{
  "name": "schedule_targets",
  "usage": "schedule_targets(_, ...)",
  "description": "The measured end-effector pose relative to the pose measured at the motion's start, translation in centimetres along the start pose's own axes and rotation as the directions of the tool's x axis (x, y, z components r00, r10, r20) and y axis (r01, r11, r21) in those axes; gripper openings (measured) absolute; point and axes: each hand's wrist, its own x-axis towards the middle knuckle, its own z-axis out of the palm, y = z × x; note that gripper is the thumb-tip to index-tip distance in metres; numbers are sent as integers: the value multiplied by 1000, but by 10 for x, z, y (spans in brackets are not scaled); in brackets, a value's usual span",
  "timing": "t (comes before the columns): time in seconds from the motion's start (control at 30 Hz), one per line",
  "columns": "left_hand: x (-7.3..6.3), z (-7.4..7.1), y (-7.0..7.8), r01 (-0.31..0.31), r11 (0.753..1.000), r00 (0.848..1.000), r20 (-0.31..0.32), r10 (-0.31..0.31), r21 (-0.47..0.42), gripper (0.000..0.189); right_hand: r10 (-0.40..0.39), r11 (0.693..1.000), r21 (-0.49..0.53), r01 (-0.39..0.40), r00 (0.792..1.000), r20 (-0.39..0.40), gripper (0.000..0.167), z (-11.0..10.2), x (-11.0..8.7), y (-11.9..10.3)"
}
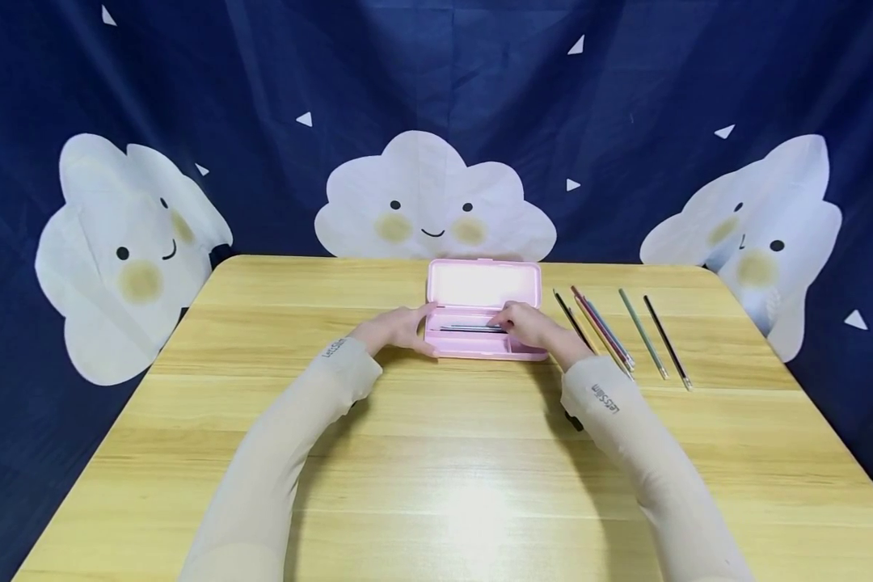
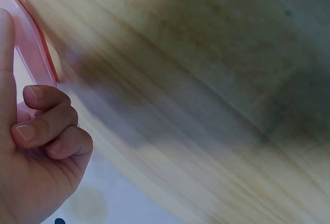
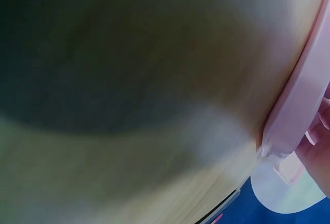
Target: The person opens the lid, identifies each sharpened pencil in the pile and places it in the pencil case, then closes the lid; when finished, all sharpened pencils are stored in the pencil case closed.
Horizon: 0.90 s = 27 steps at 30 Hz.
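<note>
A pink pencil case [image 1: 473,346] stands open at the far edge of the table, its lid [image 1: 484,283] tilted back. My left hand [image 1: 398,328] holds the case's left end, with thumb and forefinger spread across it. In the left wrist view the other fingers [image 2: 46,126] are curled beside the pink wall. My right hand [image 1: 527,323] reaches over the case's right side and pinches the right end of a pencil [image 1: 473,328] lying lengthwise inside. Its fingertips are partly hidden. The right wrist view shows the case's side wall [image 3: 294,110] beside the curled fingers.
Right of the case, several loose pencils lie on the wooden table [image 1: 436,453], among them a red pencil [image 1: 589,311], a green pencil [image 1: 642,331] and a black pencil [image 1: 667,343]. A dark blue curtain [image 1: 451,73] with cloud faces hangs behind the table.
</note>
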Motion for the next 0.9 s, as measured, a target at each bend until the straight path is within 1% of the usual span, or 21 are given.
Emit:
schedule_targets(0.17,0,-1,1,0,1000,1000,7,0,2,109,-11,998,56,13,999,-35,24,-4,-5,-1)
schedule_targets(0.3,-1,-2,3,-6,1000,1000,9,5,9,108,4,996,90,2,998,-68,21,-9,-8,1)
schedule_targets(0.47,-3,-2,3,2,1000,1000,9,-2,9,108,37,992,126,-29,998,-59,22,-17,-15,3)
schedule_targets(0.57,-3,-2,2,7,1000,1000,6,-7,7,109,52,991,129,-44,997,-61,22,-21,-22,7)
schedule_targets(0.73,-3,-2,3,2,1000,1000,1,-2,10,108,84,989,133,-72,993,-89,22,-27,-38,18)
schedule_targets(0.83,-3,-2,4,3,1000,1000,-1,-3,10,109,77,989,131,-62,990,-114,21,-30,-47,25)
schedule_targets(0.9,-3,-2,4,3,1000,1000,1,-3,5,109,89,989,131,-73,989,-119,21,-32,-54,30)
